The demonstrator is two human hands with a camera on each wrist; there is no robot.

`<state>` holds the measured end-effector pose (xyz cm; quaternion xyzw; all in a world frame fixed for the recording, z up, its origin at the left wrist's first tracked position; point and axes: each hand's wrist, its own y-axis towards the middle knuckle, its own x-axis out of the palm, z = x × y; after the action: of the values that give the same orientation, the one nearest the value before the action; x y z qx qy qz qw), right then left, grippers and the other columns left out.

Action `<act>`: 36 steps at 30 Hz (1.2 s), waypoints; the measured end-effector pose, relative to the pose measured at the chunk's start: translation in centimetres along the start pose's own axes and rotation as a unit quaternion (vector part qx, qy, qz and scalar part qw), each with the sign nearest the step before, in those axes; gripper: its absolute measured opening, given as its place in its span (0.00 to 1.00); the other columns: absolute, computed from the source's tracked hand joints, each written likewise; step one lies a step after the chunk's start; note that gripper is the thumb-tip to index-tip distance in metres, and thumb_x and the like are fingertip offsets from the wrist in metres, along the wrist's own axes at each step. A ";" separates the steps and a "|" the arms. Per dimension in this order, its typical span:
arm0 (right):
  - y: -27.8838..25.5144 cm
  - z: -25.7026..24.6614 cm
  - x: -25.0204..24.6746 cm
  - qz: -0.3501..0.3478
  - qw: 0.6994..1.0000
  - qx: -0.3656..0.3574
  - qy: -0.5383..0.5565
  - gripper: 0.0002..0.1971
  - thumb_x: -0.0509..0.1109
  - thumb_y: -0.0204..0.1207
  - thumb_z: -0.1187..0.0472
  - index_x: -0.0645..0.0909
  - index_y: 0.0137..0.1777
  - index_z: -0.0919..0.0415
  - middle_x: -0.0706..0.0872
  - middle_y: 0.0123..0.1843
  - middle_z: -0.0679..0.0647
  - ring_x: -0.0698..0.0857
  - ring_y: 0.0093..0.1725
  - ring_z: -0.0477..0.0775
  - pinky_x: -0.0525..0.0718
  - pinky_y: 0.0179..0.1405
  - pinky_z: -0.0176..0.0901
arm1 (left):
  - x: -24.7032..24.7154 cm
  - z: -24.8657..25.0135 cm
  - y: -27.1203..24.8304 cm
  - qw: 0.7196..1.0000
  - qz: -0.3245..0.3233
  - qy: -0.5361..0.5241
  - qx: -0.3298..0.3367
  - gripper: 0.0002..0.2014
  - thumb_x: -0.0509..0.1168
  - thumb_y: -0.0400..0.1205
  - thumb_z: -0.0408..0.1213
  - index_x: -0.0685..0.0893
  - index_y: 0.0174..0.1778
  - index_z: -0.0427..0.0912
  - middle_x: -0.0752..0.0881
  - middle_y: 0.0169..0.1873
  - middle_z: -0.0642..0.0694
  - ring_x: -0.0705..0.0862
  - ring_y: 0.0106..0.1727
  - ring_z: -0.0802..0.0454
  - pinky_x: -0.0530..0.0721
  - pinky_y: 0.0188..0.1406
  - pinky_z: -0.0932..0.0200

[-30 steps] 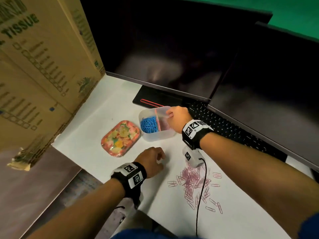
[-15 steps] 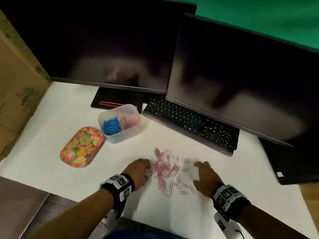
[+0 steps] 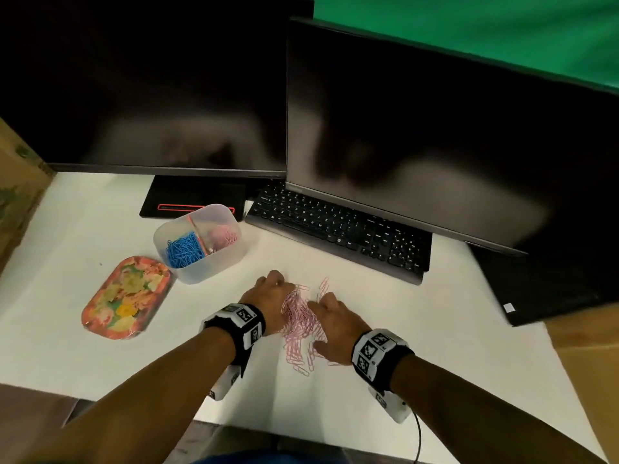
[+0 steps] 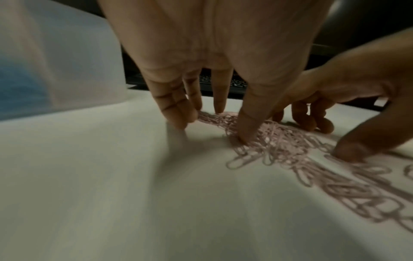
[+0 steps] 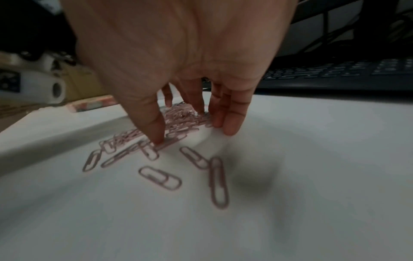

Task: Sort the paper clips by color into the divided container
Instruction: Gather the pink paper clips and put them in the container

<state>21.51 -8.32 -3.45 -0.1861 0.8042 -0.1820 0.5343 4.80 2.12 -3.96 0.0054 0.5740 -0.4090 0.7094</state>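
blue clips (image 3: pixel 183 250): we are seeing them lying in the left compartment of the divided container (image 3: pixel 214 267); none are showing on the table (image 3: pixel 418 329), so that colour is looking done.
pink clips in the right compartment (image 3: pixel 223 235): we are counting only part of the pink lot here.
pink pile (image 3: pixel 301 318): it is lying on the table between our hands, strays trailing toward us (image 5: pixel 160 178); this is what we are judging is left.
left hand (image 3: pixel 268 298): fingers spread wide, tips pressing the pile's left edge (image 4: pixel 245 134), gripping nothing.
right hand (image 3: pixel 335 329): likewise spread, raking the right edge.
hard to make out: both wrist views are blurring; we are not able to tell how many clips are lying under our palms.
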 end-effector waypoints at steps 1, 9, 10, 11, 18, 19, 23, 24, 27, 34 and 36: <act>0.0 -0.1 0.0 0.009 1.000 -0.001 -0.003 0.33 0.70 0.74 0.55 0.63 0.78 0.56 0.66 0.71 0.57 0.74 0.68 0.63 0.80 0.64 0.56 | -0.1 0.1 0.3 1.000 0.005 -0.001 0.006 0.28 0.69 0.76 0.41 0.73 0.73 0.49 0.68 0.70 0.45 0.73 0.69 0.42 0.79 0.66 0.47; 0.8 -0.4 -0.5 0.030 0.998 0.011 -0.056 0.15 0.58 0.83 0.64 0.77 0.67 0.63 0.77 0.64 0.61 0.82 0.59 0.66 0.82 0.58 0.51 | -0.2 1.0 0.9 0.998 0.018 0.059 0.016 0.12 0.62 0.80 0.33 0.83 0.58 0.45 0.80 0.59 0.44 0.82 0.58 0.42 0.82 0.57 0.50; 0.9 -0.3 -0.5 0.029 0.997 0.011 -0.064 0.15 0.58 0.83 0.64 0.77 0.66 0.64 0.77 0.63 0.61 0.82 0.59 0.66 0.82 0.57 0.52 | -0.1 1.1 0.9 0.997 0.015 0.074 0.018 0.11 0.61 0.81 0.33 0.83 0.57 0.44 0.81 0.58 0.44 0.83 0.58 0.42 0.82 0.56 0.51; 1.0 -0.3 -0.5 0.028 0.997 0.009 -0.075 0.14 0.57 0.83 0.65 0.77 0.66 0.64 0.78 0.63 0.62 0.83 0.58 0.66 0.82 0.57 0.52 | -0.1 1.1 0.9 0.996 0.010 0.088 0.019 0.11 0.61 0.81 0.33 0.82 0.57 0.43 0.82 0.58 0.43 0.83 0.57 0.42 0.82 0.55 0.51; 1.0 -0.1 -0.6 0.018 0.991 -0.007 -0.133 0.13 0.59 0.80 0.71 0.75 0.63 0.67 0.78 0.62 0.63 0.83 0.57 0.66 0.81 0.52 0.51 | -0.1 1.0 0.6 0.993 -0.004 0.117 0.007 0.12 0.59 0.82 0.31 0.80 0.59 0.41 0.83 0.56 0.40 0.83 0.56 0.39 0.81 0.53 0.49; 1.1 0.0 -0.7 0.018 0.991 -0.008 -0.135 0.14 0.59 0.79 0.72 0.75 0.64 0.68 0.77 0.62 0.64 0.83 0.58 0.66 0.81 0.52 0.52 | -0.2 1.0 0.5 0.993 -0.001 0.114 0.007 0.12 0.58 0.82 0.31 0.80 0.59 0.40 0.83 0.56 0.40 0.83 0.56 0.39 0.81 0.52 0.49; 1.3 0.0 -1.0 0.024 0.989 -0.006 -0.146 0.17 0.59 0.77 0.75 0.73 0.65 0.69 0.76 0.64 0.65 0.82 0.59 0.66 0.81 0.55 0.53 | -0.9 1.0 0.0 0.997 0.024 0.076 0.008 0.11 0.57 0.83 0.32 0.80 0.58 0.41 0.83 0.54 0.41 0.83 0.54 0.41 0.81 0.50 0.52; 1.4 0.0 -1.0 0.027 0.989 -0.005 -0.148 0.17 0.59 0.77 0.75 0.73 0.66 0.69 0.76 0.64 0.65 0.82 0.59 0.66 0.81 0.55 0.53 | -1.2 1.0 -0.2 0.998 0.036 0.055 0.009 0.10 0.56 0.83 0.33 0.80 0.56 0.41 0.83 0.53 0.42 0.83 0.53 0.42 0.81 0.50 0.52; 1.6 0.1 -1.0 0.035 0.988 -0.006 -0.149 0.17 0.58 0.78 0.74 0.73 0.67 0.68 0.75 0.66 0.64 0.81 0.60 0.65 0.81 0.56 0.52 | -3.1 0.8 -1.0 0.996 0.087 -0.016 0.003 0.08 0.58 0.83 0.37 0.82 0.51 0.44 0.85 0.50 0.44 0.83 0.50 0.44 0.83 0.49 0.52; 1.7 0.9 -0.7 0.053 0.990 -0.004 -0.130 0.15 0.61 0.78 0.70 0.74 0.65 0.66 0.75 0.66 0.60 0.80 0.61 0.61 0.81 0.57 0.50 | -8.5 -1.2 -2.8 0.977 0.178 -0.113 -0.026 0.05 0.63 0.82 0.34 0.83 0.44 0.47 0.84 0.36 0.50 0.82 0.38 0.51 0.75 0.33 0.65; 1.8 1.2 -0.7 0.051 0.991 0.001 -0.125 0.14 0.62 0.79 0.68 0.74 0.65 0.65 0.75 0.66 0.60 0.80 0.62 0.62 0.80 0.59 0.51 | -9.9 -2.0 -3.2 0.972 0.197 -0.119 -0.042 0.06 0.63 0.82 0.34 0.83 0.43 0.48 0.84 0.34 0.52 0.81 0.35 0.53 0.76 0.33 0.66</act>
<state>22.68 -6.55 -4.14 -0.1658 0.7391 -0.1312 0.6395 1.23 6.61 4.93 0.0400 0.4893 -0.2345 0.8391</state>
